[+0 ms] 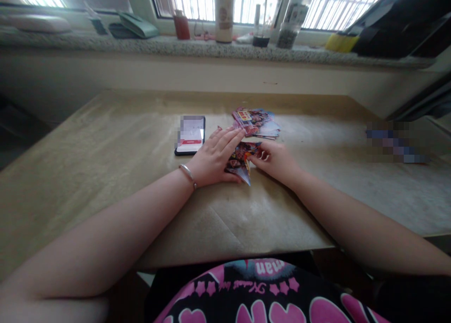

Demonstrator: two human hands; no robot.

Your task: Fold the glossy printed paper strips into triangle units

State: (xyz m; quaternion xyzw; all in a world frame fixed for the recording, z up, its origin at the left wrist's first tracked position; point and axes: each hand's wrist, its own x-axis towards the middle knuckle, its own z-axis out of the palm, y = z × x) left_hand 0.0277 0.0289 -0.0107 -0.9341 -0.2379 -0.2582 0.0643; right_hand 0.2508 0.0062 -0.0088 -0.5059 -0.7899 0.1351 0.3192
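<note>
My left hand lies flat with its fingers stretched out, pressing down on a colourful printed paper piece on the table. My right hand is curled, its fingertips pinching the right edge of that same piece. A folded corner of the paper sticks out toward me below the hands. Just beyond the hands lies a small stack of similar colourful printed sheets. A silver bangle circles my left wrist.
A black phone with a lit screen lies left of the hands. A blurred item sits at the table's right. The window sill behind holds a red cup, a tall bottle, jars and a yellow cloth.
</note>
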